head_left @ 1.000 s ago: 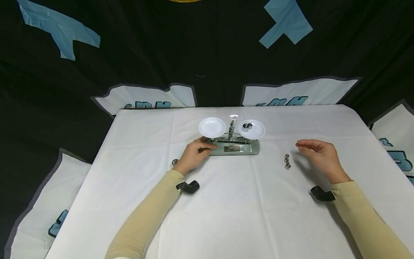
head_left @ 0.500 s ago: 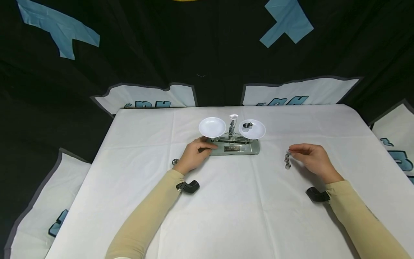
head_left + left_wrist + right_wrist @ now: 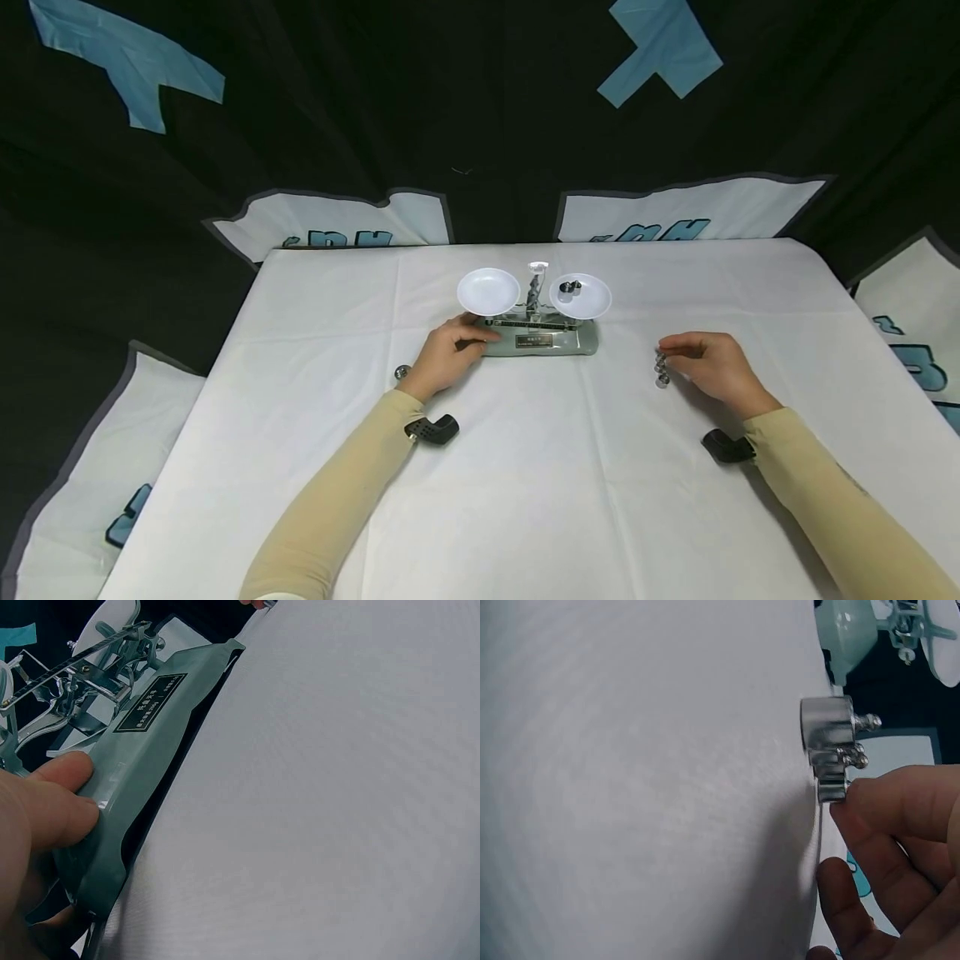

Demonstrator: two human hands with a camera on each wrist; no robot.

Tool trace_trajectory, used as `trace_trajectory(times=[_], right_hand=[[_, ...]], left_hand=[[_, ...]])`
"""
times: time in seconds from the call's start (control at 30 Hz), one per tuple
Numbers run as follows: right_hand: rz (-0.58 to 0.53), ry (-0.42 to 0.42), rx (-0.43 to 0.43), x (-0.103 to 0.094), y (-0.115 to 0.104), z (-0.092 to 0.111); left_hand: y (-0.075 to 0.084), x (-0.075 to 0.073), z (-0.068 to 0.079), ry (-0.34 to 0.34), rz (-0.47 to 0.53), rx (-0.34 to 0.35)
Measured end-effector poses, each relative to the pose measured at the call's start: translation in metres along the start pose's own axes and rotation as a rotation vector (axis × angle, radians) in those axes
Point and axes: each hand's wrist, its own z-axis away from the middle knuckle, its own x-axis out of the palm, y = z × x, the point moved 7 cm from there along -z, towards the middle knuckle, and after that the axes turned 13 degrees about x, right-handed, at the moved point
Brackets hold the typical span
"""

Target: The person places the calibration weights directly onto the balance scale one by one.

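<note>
A green balance scale with two white pans stands near the far side of the table. My left hand grips the left end of its base, thumb and a finger on the green face in the left wrist view. The right pan bears small metal weights; the left pan has nothing on it. To the right of the scale, several shiny knobbed weights stand in a row. My right hand pinches the smallest weight at the row's far end by its top.
A small round metal piece lies beside my left wrist. White cloth covers the table, and a dark curtain with blue patches hangs behind it. Black wrist cameras sit under both forearms.
My right hand has moved left and slightly down to the row of weights, its fingertips now at the farthest one. The left hand stays on the scale's base. The head view has shifted slightly.
</note>
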Motion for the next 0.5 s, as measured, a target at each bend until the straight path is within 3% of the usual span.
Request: trace_trajectory(times=[0.5], right_hand=[[0.092,-0.015,-0.017,0.0062,-0.0079,-0.0043]], left_hand=[[0.0004,-0.0007,0.0003,-0.002,0.007,-0.005]])
